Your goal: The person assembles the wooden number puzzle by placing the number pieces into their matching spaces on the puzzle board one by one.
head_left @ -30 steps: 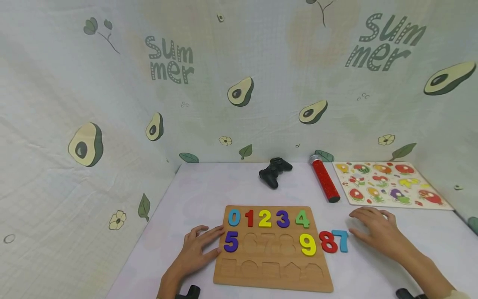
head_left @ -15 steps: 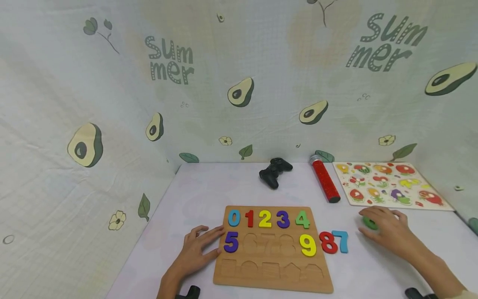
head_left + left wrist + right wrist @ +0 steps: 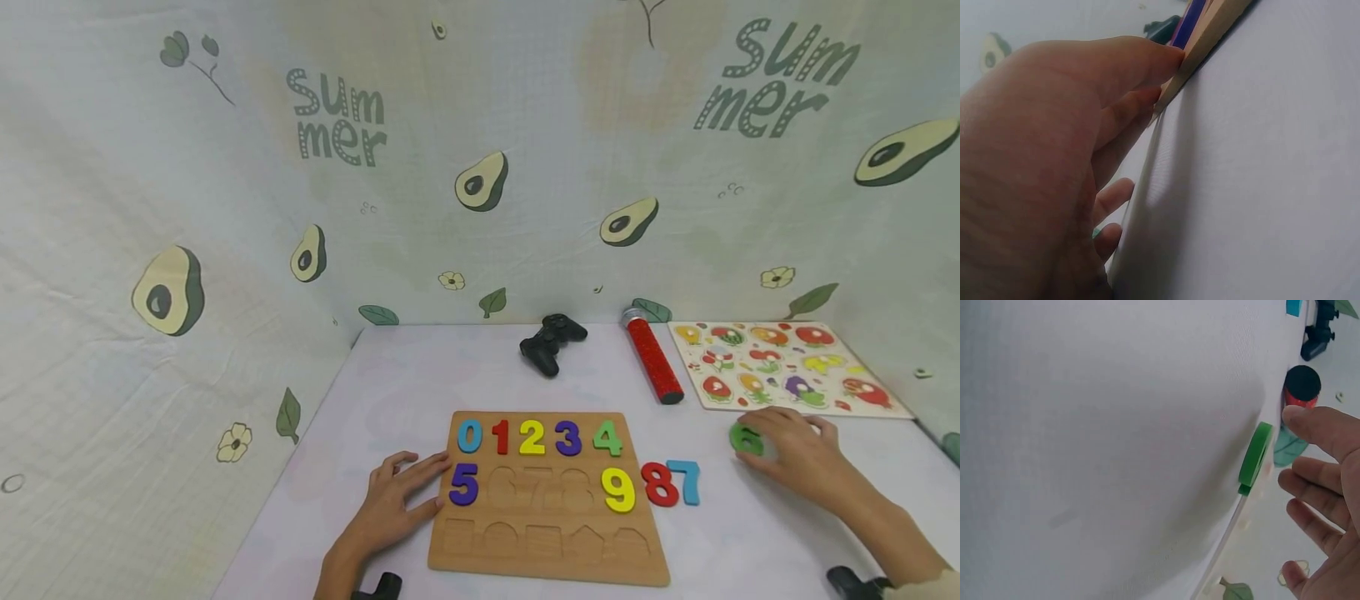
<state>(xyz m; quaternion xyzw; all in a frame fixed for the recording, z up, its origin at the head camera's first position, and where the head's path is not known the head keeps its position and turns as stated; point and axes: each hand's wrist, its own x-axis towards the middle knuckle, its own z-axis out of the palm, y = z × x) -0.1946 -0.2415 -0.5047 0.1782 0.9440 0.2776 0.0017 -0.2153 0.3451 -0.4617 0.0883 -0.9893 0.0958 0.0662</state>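
My left hand (image 3: pixel 397 506) lies at the left edge of a wooden number puzzle board (image 3: pixel 555 567), fingertips and thumb touching its side with the fingers extended. On the right, my right hand (image 3: pixel 797 458) hovers over a rounded green number piece (image 3: pixel 738 439), which it partly covers. In the right wrist view the thumb (image 3: pixel 1316 424) and spread fingers stand apart from the green piece (image 3: pixel 1255 456). The board bears 0 to 4 in its top row, with a purple 5 (image 3: pixel 464 484) and a yellow 9 (image 3: pixel 611 492) below.
A red 8 (image 3: pixel 649 492) lies against the board's right edge beside a blue 7 (image 3: pixel 692 483). Behind are a black game controller (image 3: pixel 542 346), a red microphone-like tube (image 3: pixel 656 362) and a fruit puzzle board (image 3: pixel 742 358). A printed cloth hangs around the table.
My right hand has moved to the right, away from the blue 7. The green number piece, hidden a second ago, now shows beneath its fingers. My left hand stays at the board.
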